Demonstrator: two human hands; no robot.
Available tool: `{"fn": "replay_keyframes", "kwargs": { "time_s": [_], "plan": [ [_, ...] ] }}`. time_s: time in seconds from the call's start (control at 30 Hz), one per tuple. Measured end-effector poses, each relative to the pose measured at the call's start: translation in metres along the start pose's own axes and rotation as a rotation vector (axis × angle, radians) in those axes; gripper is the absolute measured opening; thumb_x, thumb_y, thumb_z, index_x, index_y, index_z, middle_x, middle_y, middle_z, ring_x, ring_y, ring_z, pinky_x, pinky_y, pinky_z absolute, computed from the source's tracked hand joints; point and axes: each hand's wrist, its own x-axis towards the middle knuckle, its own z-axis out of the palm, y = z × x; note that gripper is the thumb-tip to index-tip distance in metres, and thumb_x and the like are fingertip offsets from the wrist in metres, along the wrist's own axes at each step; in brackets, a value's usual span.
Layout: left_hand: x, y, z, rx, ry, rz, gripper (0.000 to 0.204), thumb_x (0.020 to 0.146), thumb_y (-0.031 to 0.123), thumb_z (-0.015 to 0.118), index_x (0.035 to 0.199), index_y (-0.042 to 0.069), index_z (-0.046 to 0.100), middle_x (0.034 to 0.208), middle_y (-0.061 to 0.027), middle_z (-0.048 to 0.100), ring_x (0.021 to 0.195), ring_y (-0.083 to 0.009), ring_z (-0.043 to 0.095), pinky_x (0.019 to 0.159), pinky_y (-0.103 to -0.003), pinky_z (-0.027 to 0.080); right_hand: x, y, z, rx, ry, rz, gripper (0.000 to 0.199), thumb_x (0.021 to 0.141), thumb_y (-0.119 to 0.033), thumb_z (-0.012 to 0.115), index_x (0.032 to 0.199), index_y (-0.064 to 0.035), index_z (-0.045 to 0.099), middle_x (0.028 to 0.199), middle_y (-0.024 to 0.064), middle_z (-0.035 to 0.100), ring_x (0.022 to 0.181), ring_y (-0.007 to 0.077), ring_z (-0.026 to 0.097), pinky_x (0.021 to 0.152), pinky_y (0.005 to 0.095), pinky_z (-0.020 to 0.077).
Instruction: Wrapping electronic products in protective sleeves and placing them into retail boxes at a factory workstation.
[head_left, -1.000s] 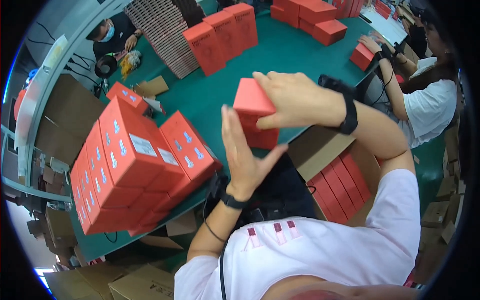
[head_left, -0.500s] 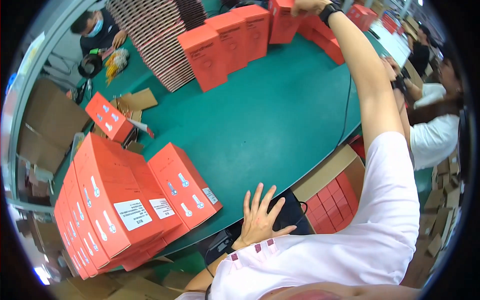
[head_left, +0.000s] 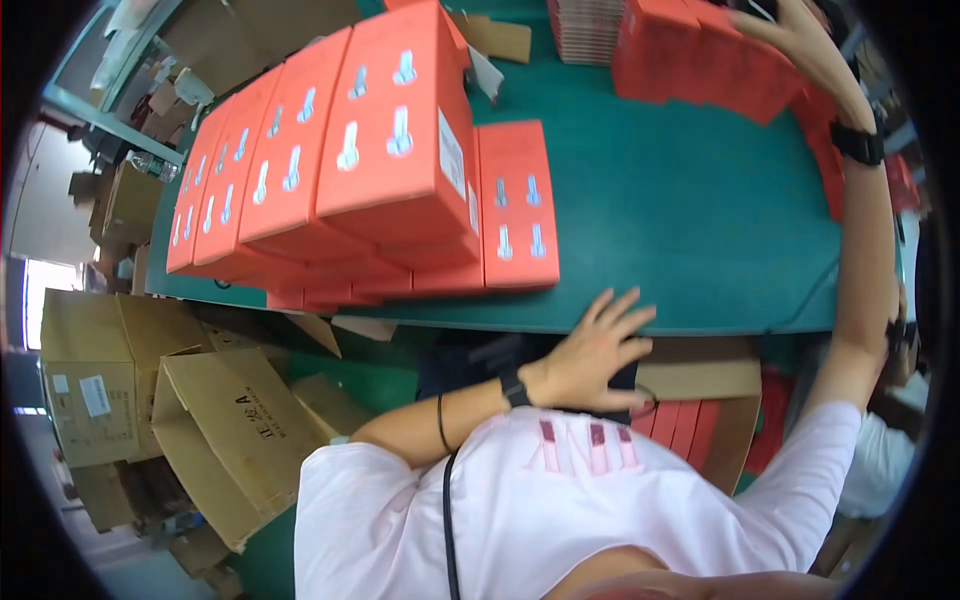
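My left hand (head_left: 592, 352) hovers at the front edge of the green table (head_left: 680, 220), fingers spread and holding nothing. My right arm stretches far across the table. My right hand (head_left: 800, 48) lies with spread fingers on a row of red boxes (head_left: 700, 60) at the far side; a black watch (head_left: 858, 143) sits on its wrist. A tall stack of red boxes (head_left: 390, 150) with white pictures stands to the left of my left hand. A single flat red box (head_left: 517, 205) lies against that stack.
Open brown cardboard cartons (head_left: 225, 430) stand on the floor at the left. Under the table's front edge a carton (head_left: 700, 385) holds several red boxes on edge. A pile of flat sheets (head_left: 585, 30) lies at the far side. Another person's white sleeve (head_left: 880, 470) shows at right.
The view has swung down and closer to the table. My left hand has risen to the table's front edge. My right hand stays stretched out at the far row of red boxes.
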Motion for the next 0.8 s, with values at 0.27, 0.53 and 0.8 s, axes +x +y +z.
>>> {"fn": "replay_keyframes", "kwargs": {
  "time_s": [0.27, 0.53, 0.8],
  "plan": [
    [-0.044, 0.035, -0.037, -0.517, 0.186, -0.182, 0.062, 0.086, 0.02, 0.079, 0.14, 0.001, 0.056, 0.139, -0.0206, 0.058, 0.132, -0.0332, 0.055, 0.112, -0.042, 0.041, -0.051, -0.212, 0.114, 0.503, -0.453, -0.022, 0.095, 0.085, -0.067, 0.067, 0.131, 0.0146, 0.053, 0.125, 0.0292, 0.065, 0.115, 0.0362, 0.064, 0.096, 0.0396, 0.0502],
    [-0.085, 0.003, -0.059, -1.621, 0.512, -0.597, 0.082, 0.101, 0.061, 0.048, 0.147, -0.005, 0.035, 0.146, -0.029, 0.047, 0.135, -0.0412, 0.05, 0.114, -0.047, 0.04, -0.065, -0.17, 0.229, 0.887, -0.322, 0.447, 0.063, 0.089, -0.052, 0.071, 0.119, 0.0023, 0.064, 0.107, 0.0151, 0.07, 0.097, 0.0205, 0.066, 0.086, 0.033, 0.051],
    [-0.065, 0.016, -0.071, -1.629, 0.27, -0.6, 0.088, 0.1, 0.068, 0.043, 0.152, -0.001, 0.031, 0.146, -0.0269, 0.047, 0.134, -0.0412, 0.049, 0.115, -0.052, 0.037, -0.211, -0.197, 0.058, 1.232, 0.044, 0.573, 0.042, 0.089, -0.005, 0.073, 0.126, -0.002, 0.054, 0.152, 0.0203, 0.046, 0.135, 0.0212, 0.049, 0.11, 0.0352, 0.041]
  ]
}}
